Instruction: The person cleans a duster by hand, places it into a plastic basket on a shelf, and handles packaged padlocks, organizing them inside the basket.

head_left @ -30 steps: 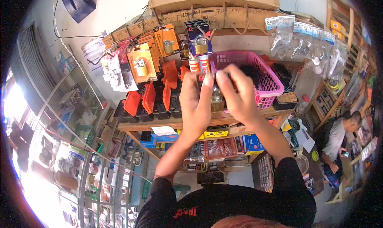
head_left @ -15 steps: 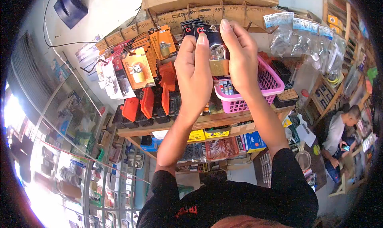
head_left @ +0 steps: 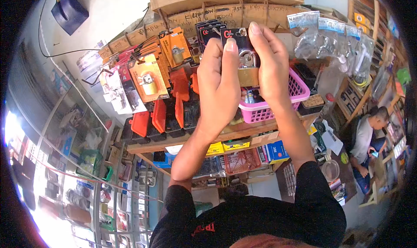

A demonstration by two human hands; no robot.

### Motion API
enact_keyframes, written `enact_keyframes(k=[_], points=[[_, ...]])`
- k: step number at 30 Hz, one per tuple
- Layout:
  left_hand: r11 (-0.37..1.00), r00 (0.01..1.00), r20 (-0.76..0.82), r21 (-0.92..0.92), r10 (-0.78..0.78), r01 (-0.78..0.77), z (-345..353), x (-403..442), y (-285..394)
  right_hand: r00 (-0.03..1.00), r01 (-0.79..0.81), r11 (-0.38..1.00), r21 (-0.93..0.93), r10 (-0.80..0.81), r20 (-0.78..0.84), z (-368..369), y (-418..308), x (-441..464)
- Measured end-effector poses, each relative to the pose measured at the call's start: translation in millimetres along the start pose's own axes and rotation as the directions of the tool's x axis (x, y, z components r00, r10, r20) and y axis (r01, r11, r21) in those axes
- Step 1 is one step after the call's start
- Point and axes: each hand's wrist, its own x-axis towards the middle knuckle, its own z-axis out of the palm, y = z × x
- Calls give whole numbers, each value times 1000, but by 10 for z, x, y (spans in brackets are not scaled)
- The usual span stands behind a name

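Observation:
Between my two hands is a padlock (head_left: 248, 76) with a brass-coloured body and a silver shackle, mounted on a black card. My left hand (head_left: 218, 78) grips the card's left edge, thumb lying on the front. On the opposite edge, my right hand (head_left: 272, 59) holds the card with its thumb pointing up. Behind the hands hang more black-carded packs (head_left: 208, 31). Left of them, orange-carded padlocks (head_left: 148, 81) hang from hooks. A pink basket (head_left: 260, 113) with small tubes inside sits just below the held pack.
Red-orange flaps (head_left: 159, 116) of black bins line the wooden shelf (head_left: 143, 147). Clear plastic packs (head_left: 323, 39) hang at the right. A glass display case (head_left: 82, 161) stands at the left. Another person (head_left: 367, 139) sits at the far right with a phone.
Both hands have shifted slightly right and down in view, with the padlock pack still between them. The background has tilted a little with the head.

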Motion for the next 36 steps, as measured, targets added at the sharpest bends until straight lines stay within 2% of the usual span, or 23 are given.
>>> enact_keyframes(k=[4, 7, 16, 19, 22, 25, 28, 29, 32, 33, 36], points=[[998, 999, 29, 43, -38, 36, 9, -12, 68, 999, -46, 999, 13, 46, -7, -13, -55, -14], [998, 1000, 12, -54, -14, 15, 34, -49, -38, 999, -53, 998, -16, 53, -4, -59, 56, -43], [999, 1000, 15, -24, -24, 24, -29, -114, -198, 999, -12, 993, -119, 16, 38, -123, 222, -56], [997, 999, -32, -75, -20, 17, -14, -107, -306, 995, -87, 995, -41, 89, 48, -109, 303, -81], [995, 995, -5, 31, -100, 100, -116, -119, -408, 996, -58, 995, -85, 63, 59, -108, 396, -73], [992, 995, -19, 74, -97, 98, -131, -100, -403, 997, 5, 989, -151, 7, 79, -171, 545, -20], [983, 1000, -30, 182, -2, 7, -166, -24, -485, 998, 13, 977, -215, -1, 56, -175, 651, 44], [961, 999, -41, 277, 4, 8, -179, 6, -486, 999, 9, 972, -235, 1, 43, -171, 678, 69], [843, 998, -55, 537, 33, 2, -245, 93, -500, 993, 104, 882, -459, -116, 2, -194, 792, 173], [790, 998, -49, 613, 50, -10, -279, 125, -524, 998, 43, 921, -388, -57, -23, -181, 833, 204], [681, 994, -69, 732, 83, -7, -301, 207, -541, 998, 21, 835, -550, -52, -41, -176, 866, 319]])
